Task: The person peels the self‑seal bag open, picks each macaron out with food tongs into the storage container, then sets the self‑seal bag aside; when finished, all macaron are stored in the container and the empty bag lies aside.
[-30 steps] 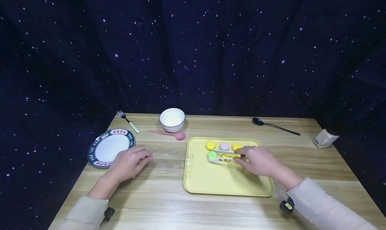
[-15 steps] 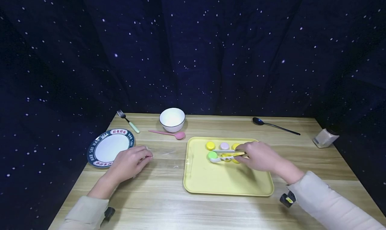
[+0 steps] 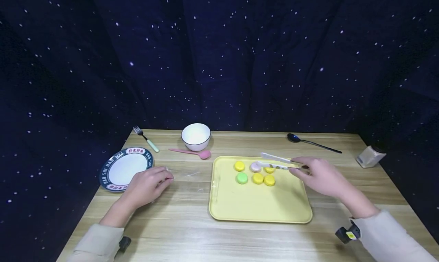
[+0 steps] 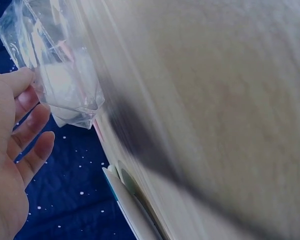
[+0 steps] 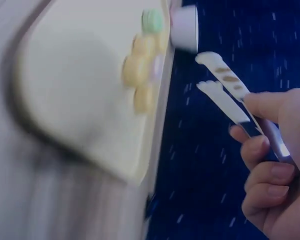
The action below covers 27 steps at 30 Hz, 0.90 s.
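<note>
My right hand (image 3: 320, 176) holds tongs (image 5: 222, 97) with white paw-shaped ends, one marked with brown patches. Their tips stand apart with nothing between them, above the back right of the yellow tray (image 3: 253, 206). On that tray lie a green macaron (image 3: 241, 178), a lilac macaron (image 3: 255, 167) and several yellow macarons (image 3: 258, 178). One yellow macaron is partly covered by the tongs. My left hand (image 3: 147, 185) stays left of the tray, near the plate. Between thumb and forefinger it pinches a clear plastic bag (image 4: 65, 85), barely visible in the head view.
A rimmed plate (image 3: 127, 168) lies at the left, a fork (image 3: 146, 139) behind it. Toward the back are a white bowl (image 3: 196, 137) and a pink spoon (image 3: 202, 154). A black spoon (image 3: 313, 143) and a dark-lidded jar (image 3: 369, 157) lie at the right.
My right hand has drawn the tongs up, back and to the right, away from the green macaron, uncovering the front yellow macarons. The left hand has stayed in place.
</note>
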### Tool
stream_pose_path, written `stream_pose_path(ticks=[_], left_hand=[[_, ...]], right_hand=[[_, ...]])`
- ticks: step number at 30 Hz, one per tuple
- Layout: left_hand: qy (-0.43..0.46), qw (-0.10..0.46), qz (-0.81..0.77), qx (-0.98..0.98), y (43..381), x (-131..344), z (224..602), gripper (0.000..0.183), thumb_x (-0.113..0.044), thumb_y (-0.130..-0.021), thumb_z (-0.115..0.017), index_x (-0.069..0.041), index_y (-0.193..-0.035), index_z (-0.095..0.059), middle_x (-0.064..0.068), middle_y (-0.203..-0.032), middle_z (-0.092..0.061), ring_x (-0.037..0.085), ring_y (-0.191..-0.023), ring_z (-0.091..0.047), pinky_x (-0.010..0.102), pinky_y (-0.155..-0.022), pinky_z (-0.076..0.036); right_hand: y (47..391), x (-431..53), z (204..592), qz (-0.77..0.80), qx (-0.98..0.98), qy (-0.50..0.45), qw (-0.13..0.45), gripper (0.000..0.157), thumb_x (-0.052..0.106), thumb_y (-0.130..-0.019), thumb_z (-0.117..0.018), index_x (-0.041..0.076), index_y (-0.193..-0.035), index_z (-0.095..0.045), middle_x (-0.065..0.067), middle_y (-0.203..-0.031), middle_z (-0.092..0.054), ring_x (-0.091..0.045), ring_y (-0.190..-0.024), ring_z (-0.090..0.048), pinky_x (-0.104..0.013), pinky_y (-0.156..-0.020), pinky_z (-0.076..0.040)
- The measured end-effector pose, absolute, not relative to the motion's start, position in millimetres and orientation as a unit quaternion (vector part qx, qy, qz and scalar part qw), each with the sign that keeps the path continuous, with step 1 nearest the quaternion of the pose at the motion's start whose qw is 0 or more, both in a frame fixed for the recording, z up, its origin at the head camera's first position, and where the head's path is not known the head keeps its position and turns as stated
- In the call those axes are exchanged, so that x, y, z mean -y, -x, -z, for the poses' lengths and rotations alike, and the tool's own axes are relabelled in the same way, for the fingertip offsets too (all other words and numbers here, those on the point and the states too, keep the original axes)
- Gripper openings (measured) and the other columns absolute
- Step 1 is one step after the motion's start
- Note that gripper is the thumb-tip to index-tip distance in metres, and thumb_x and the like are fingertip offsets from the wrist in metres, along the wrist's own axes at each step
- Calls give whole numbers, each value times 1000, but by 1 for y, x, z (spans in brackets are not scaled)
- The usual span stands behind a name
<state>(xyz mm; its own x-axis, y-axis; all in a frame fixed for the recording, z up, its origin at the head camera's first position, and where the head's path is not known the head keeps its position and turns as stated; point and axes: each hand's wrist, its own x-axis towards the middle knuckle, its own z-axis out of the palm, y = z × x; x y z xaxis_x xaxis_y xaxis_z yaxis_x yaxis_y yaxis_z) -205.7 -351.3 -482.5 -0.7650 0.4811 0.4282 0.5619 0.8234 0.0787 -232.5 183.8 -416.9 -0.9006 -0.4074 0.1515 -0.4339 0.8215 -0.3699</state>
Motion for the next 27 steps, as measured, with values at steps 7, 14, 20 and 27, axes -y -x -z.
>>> stream_pose_path(ticks=[7, 14, 20, 27], left_hand=[[279, 202, 99, 934, 208, 350, 483, 9, -26, -84, -73, -26, -93, -72, -14, -95, -64, 8, -86, -62, 32, -63, -52], [277, 200, 100, 934, 207, 354, 486, 12, -26, -82, -75, -25, -93, -72, -11, -97, -66, 12, -89, -64, 35, -66, -53], [270, 201, 98, 936, 206, 357, 487, 12, -26, -82, -76, -27, -92, -71, -15, -91, -64, 5, -79, -60, 30, -60, -51], [278, 204, 102, 933, 207, 358, 487, 8, -27, -82, -74, -27, -90, -70, -17, -88, -61, 2, -72, -56, 27, -56, -48]], right_hand=[[233, -244, 441, -225, 968, -85, 68, 63, 52, -95, -48, 0, -129, -55, -20, -87, -66, -28, -66, -60, -42, -50, -44], [234, -268, 472, -199, 977, -14, 71, 62, 49, -97, -45, -5, -126, -54, -30, -108, -62, -43, -88, -61, -55, -64, -45], [236, -265, 486, -184, 982, 2, 35, 54, 39, -97, -50, -9, -123, -52, -25, -92, -63, -32, -69, -57, -46, -53, -43], [235, -264, 491, -144, 989, 13, -22, 36, 35, -95, -51, 1, -85, -58, -8, -65, -52, -23, -53, -45, -35, -42, -32]])
